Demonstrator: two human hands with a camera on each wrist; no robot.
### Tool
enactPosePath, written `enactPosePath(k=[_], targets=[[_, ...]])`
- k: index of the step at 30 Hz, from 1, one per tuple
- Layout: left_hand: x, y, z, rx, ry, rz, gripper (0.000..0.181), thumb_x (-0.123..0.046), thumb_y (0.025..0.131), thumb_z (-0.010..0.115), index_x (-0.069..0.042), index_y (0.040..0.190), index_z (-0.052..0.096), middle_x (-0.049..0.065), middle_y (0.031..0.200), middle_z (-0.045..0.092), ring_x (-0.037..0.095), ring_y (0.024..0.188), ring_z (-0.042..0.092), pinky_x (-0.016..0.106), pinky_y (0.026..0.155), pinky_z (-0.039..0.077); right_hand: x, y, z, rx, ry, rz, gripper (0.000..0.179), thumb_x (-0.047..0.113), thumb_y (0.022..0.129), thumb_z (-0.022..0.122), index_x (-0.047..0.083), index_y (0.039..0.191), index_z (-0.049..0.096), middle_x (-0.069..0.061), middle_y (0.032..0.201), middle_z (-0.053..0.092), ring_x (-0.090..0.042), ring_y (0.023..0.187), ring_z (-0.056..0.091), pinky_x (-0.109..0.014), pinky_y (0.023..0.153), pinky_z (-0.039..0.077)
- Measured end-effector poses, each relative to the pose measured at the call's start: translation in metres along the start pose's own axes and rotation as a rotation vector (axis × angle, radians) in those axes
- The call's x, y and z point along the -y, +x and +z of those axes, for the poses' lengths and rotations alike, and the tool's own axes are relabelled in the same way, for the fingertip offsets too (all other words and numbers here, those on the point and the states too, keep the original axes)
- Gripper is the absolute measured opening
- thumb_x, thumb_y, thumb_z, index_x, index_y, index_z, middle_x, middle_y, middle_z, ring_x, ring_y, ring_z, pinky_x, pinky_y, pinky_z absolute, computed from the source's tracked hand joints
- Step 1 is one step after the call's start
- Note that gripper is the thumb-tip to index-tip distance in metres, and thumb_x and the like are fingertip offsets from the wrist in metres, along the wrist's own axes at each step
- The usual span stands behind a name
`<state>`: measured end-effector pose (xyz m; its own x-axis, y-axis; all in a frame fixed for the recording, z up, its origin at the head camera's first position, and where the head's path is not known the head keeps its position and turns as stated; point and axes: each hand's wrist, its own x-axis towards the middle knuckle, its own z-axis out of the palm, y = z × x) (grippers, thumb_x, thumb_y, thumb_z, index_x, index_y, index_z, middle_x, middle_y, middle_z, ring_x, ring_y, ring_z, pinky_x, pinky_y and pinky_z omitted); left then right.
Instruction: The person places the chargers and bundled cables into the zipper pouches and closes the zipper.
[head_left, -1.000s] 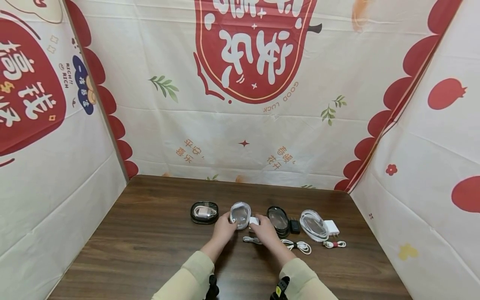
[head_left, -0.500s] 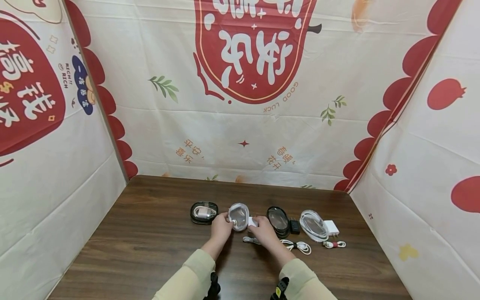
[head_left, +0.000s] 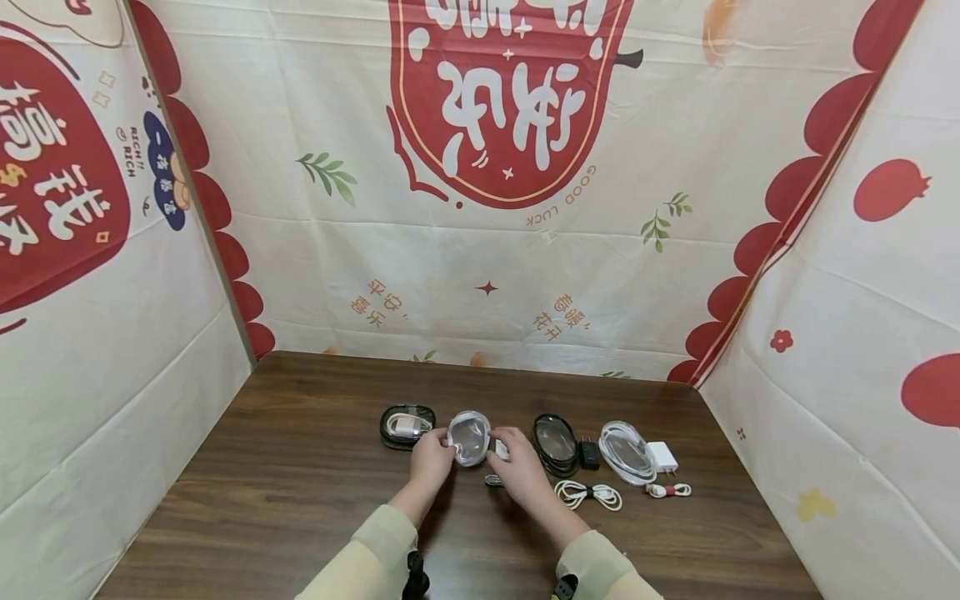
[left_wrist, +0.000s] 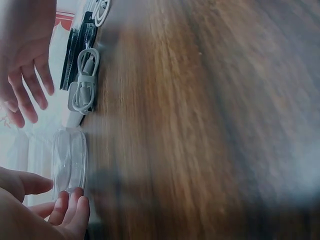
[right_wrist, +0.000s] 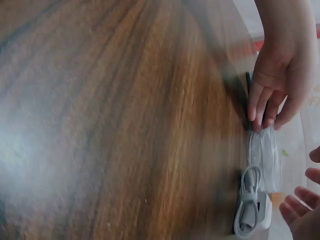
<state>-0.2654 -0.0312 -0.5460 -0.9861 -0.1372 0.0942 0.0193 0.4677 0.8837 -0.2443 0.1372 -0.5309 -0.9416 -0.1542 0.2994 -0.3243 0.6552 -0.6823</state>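
My left hand (head_left: 431, 464) pinches the near left edge of a clear oval case (head_left: 468, 439) between thumb and fingers; the left wrist view shows this grip on the case (left_wrist: 70, 157) closely. My right hand (head_left: 519, 473) is beside the case's right side, and in the right wrist view the fingers of that hand (right_wrist: 305, 205) are spread and apart from the case (right_wrist: 265, 155). A white charger (head_left: 502, 451) lies right of the case, partly behind the right hand. In front of it is a tied whitish cable (right_wrist: 248, 200), mostly covered by the right hand in the head view.
Left of my hands is a black-rimmed case (head_left: 407, 427) with a cable and pink-white plug inside. To the right lie another black-rimmed case (head_left: 556, 444), a black charger (head_left: 589, 454), a white-rimmed case (head_left: 628, 452), a white charger (head_left: 663, 457) and tied white cables (head_left: 588, 495).
My left hand has drawn the clear case a little to the left. The right hand has left the white charger and shifted left toward the case's right edge.
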Motion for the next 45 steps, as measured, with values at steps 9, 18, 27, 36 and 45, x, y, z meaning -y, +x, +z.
enactPosePath(k=[9,18,27,36,45], targets=[[0.005,-0.009,-0.011,0.006,0.006,0.043,0.035,0.009,0.075,0.06,0.013,0.109,0.066,0.013,0.084,0.064,0.023,0.079,0.057,0.039,0.073,0.051,0.007,-0.01,0.009,0.103,-0.003,0.015,0.04,0.008,0.086,0.068,-0.006,0.123,0.059,-0.021,0.125,0.055,-0.039,0.12,0.051,-0.052,0.099,0.042],[0.016,-0.015,-0.028,0.011,0.05,0.072,0.037,0.011,0.076,0.055,0.012,0.111,0.066,0.013,0.085,0.067,0.023,0.077,0.059,0.037,0.07,0.05,0.01,-0.017,0.012,0.174,-0.015,-0.101,0.046,0.01,0.085,0.07,-0.007,0.126,0.057,-0.024,0.133,0.05,-0.04,0.123,0.047,-0.055,0.101,0.039],[0.021,-0.018,-0.044,0.062,0.102,0.111,0.031,0.009,0.078,0.055,0.01,0.106,0.068,0.015,0.092,0.07,0.029,0.086,0.064,0.043,0.077,0.052,0.012,-0.02,0.013,0.251,-0.028,-0.106,0.06,0.015,0.083,0.074,-0.001,0.136,0.051,-0.023,0.143,0.042,-0.042,0.129,0.041,-0.06,0.1,0.037],[0.024,-0.019,-0.054,0.147,0.13,0.156,0.024,0.006,0.081,0.058,0.006,0.101,0.071,0.013,0.09,0.071,0.029,0.087,0.066,0.04,0.075,0.052,0.019,-0.024,0.022,0.348,-0.085,-0.138,0.087,0.019,0.067,0.089,0.005,0.142,0.046,-0.022,0.147,0.037,-0.041,0.134,0.035,-0.056,0.105,0.035],[0.025,-0.02,-0.059,0.244,0.098,0.163,0.025,0.008,0.079,0.057,0.004,0.099,0.072,0.012,0.091,0.072,0.025,0.087,0.064,0.038,0.076,0.052,0.017,-0.021,0.032,0.331,-0.138,-0.154,0.086,0.01,0.063,0.088,0.006,0.14,0.049,-0.018,0.146,0.04,-0.038,0.129,0.039,-0.052,0.102,0.038]])
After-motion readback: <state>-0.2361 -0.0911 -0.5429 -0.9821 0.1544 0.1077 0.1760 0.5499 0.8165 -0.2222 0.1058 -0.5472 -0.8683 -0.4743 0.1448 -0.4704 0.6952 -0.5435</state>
